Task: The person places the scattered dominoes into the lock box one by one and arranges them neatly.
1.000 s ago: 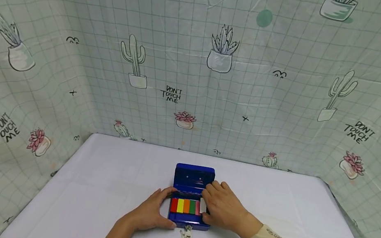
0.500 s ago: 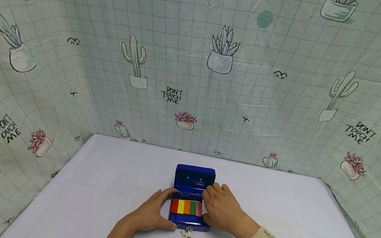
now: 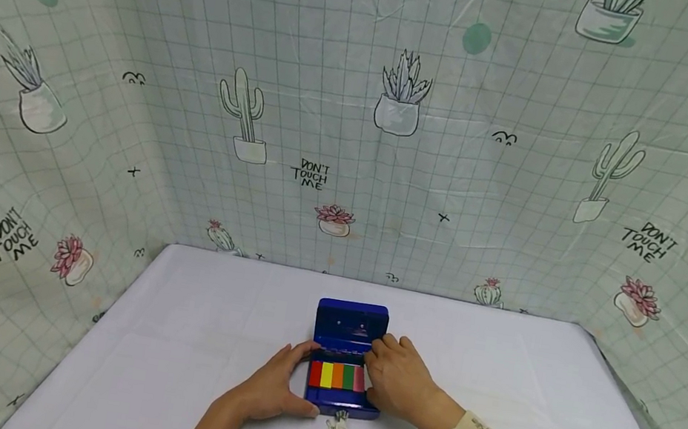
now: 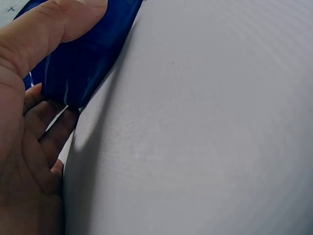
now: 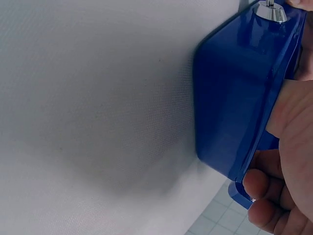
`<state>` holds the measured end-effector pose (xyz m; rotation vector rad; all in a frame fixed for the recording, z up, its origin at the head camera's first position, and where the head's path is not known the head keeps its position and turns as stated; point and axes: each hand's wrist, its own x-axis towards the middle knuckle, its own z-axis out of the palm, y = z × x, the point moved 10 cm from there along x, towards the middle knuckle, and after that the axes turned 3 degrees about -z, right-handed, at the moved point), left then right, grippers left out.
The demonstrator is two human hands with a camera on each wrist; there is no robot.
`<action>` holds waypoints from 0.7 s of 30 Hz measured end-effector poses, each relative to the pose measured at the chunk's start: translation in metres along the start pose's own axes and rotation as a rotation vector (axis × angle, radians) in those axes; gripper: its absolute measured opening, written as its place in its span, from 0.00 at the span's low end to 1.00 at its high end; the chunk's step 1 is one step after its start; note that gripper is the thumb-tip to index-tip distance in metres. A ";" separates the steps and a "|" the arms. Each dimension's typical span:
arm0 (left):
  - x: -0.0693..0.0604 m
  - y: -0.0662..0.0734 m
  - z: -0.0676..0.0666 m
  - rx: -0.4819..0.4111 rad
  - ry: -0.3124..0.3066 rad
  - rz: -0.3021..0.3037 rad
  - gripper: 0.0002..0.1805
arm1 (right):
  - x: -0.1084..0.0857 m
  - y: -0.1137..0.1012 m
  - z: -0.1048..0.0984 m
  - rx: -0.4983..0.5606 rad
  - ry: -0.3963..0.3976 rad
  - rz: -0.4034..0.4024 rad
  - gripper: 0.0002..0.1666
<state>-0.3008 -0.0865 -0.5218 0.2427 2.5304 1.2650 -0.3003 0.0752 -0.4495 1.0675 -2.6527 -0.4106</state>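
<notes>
An open blue metal cash box (image 3: pixel 331 397) stands on the table, its lid (image 3: pixel 351 319) raised at the back. Side by side inside it lie a red block (image 3: pixel 315 373), a yellow block (image 3: pixel 327 375), an orange block (image 3: pixel 338 376), a green block (image 3: pixel 348 377) and a pink block (image 3: pixel 359 379). My left hand (image 3: pixel 268 385) grips the box's left end, thumb at the front corner and fingers at the back. At the right end, my right hand (image 3: pixel 401 383) reaches over the side wall with thumb and fingers bent around a white block, which the hand now hides.
From the lock on the box's front hangs a bunch of keys (image 3: pixel 338 427). A white cloth covers the table (image 3: pixel 219 322). Behind and on both sides hangs a curtain (image 3: pixel 324 129) printed with cacti.
The white block, visible at the right end a second ago, has gone out of sight beneath my right hand. My right forearm has shifted slightly left; my left hand keeps its hold.
</notes>
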 end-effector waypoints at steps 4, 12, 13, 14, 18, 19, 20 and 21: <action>0.000 0.001 0.000 0.004 -0.001 -0.002 0.58 | -0.002 0.000 -0.001 0.006 0.007 0.008 0.25; 0.000 0.002 0.001 0.012 0.002 -0.005 0.58 | -0.004 -0.001 -0.003 -0.004 0.058 -0.005 0.22; 0.000 0.001 0.001 0.014 0.001 -0.008 0.58 | -0.004 -0.001 -0.002 -0.003 0.062 -0.006 0.22; -0.001 0.001 0.001 0.015 0.000 -0.009 0.58 | -0.004 -0.001 -0.002 0.000 0.068 -0.006 0.23; -0.001 0.000 -0.002 0.025 -0.007 -0.008 0.58 | -0.006 0.001 -0.002 0.014 0.114 0.010 0.25; -0.001 0.000 -0.002 0.026 -0.008 -0.007 0.58 | -0.007 0.002 -0.002 0.016 0.134 0.016 0.25; -0.001 0.000 -0.004 0.029 -0.009 -0.006 0.57 | -0.008 0.003 -0.002 0.017 0.156 0.024 0.26; 0.000 0.000 -0.005 0.031 -0.009 -0.008 0.57 | -0.009 0.004 -0.003 0.017 0.176 0.032 0.27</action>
